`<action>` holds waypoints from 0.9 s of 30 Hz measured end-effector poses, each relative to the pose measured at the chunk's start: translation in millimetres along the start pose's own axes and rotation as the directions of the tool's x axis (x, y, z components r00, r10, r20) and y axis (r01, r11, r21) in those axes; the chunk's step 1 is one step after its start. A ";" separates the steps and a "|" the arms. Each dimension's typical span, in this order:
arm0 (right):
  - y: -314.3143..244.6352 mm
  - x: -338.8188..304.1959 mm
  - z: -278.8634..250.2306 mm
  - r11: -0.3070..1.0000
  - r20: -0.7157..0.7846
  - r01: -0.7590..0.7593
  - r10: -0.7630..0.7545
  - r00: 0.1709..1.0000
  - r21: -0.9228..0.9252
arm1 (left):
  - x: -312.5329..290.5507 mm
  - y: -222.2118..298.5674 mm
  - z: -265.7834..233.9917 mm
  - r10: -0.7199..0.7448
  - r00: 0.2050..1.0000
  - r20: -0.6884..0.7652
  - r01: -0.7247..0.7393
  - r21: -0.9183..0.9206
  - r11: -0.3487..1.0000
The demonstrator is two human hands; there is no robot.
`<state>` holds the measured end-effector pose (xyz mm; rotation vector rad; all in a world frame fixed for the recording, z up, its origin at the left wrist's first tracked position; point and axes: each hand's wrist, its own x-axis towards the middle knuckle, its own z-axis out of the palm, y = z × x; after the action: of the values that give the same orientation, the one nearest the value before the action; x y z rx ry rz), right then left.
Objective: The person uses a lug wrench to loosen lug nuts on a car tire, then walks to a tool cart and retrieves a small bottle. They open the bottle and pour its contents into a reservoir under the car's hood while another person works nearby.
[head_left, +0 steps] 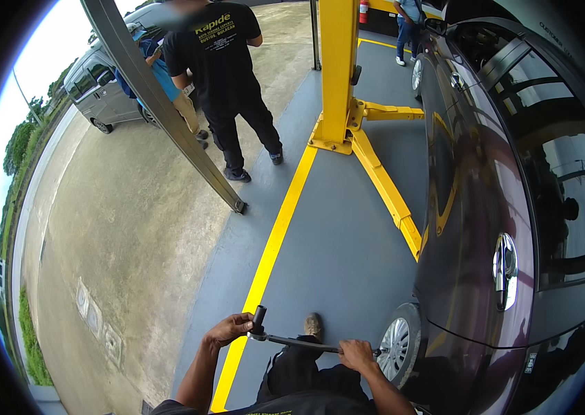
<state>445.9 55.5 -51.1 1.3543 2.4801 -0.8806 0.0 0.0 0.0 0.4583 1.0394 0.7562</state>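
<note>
A long-handled ratchet wrench point(291, 342) lies across the front of my body, nearly level. My right hand point(357, 355) is closed around its handle, and the handle's end sticks out past the fist towards the car's rear wheel point(396, 346). A dark deep socket point(259, 319) stands upright on the wrench's head at the other end. My left hand point(230, 328) pinches that socket between thumb and fingers. The wheel is just beyond my right hand, with its tyre and silver rim showing.
The dark car point(465, 290) fills the right side. A yellow lift post point(337, 83) stands ahead, its arms reaching towards the car. A grey metal post point(168, 111) leans at left. A person in black point(227, 76) and others stand farther off, near a grey van point(99, 93).
</note>
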 end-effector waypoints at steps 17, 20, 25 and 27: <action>64.4 167.1 -322.7 0.888 -0.447 -0.355 0.202 0.872 -0.292 | 280.1 260.0 22.5 0.198 0.934 -0.299 -0.241 -0.117 0.963; 89.0 216.6 -379.6 0.867 -0.488 -0.392 0.210 0.847 -0.307 | 301.7 310.7 3.7 0.116 0.880 -0.461 -0.207 -0.153 0.966; 136.4 299.9 -462.1 0.809 -0.540 -0.524 0.325 0.777 -0.266 | 340.8 374.0 -47.1 0.056 0.788 -0.613 -0.201 -0.171 0.964; 150.1 325.1 -487.2 0.790 -0.583 -0.568 0.356 0.730 -0.229 | 359.0 394.7 -63.7 -0.018 0.753 -0.658 -0.178 -0.231 0.956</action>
<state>441.1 627.9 143.7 2.1187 2.2389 0.1295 -85.0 530.3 19.1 -0.0343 1.5444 1.1725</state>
